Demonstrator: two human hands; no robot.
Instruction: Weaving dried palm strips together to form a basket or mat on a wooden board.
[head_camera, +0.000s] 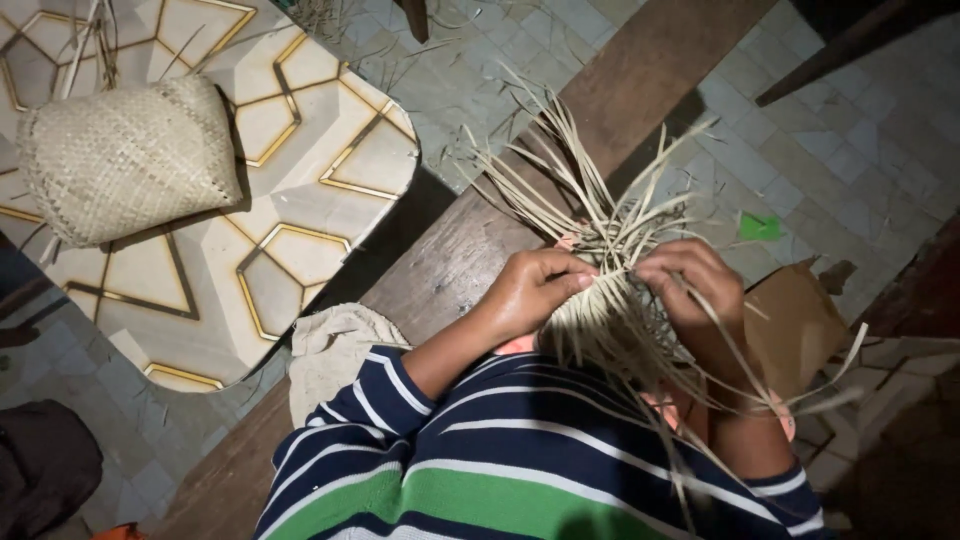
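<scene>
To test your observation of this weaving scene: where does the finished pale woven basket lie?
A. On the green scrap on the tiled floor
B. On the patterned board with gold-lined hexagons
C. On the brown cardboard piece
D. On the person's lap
B: the finished pale woven basket rests on the patterned board with gold-lined hexagons, well apart from the left hand and right hand, which work loose pale straw strips.

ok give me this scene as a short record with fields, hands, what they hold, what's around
left hand: pinching pale strips at the top of the half-woven piece
right hand: gripping strips on the other side of the same piece
half-woven piece: held in front of the body, loose strips fanning upward
finished woven pouch: lying on the patterned board, away from both hands
wooden plank: running diagonally under the hands
cloth: beside the left arm
floor: tiled
</scene>
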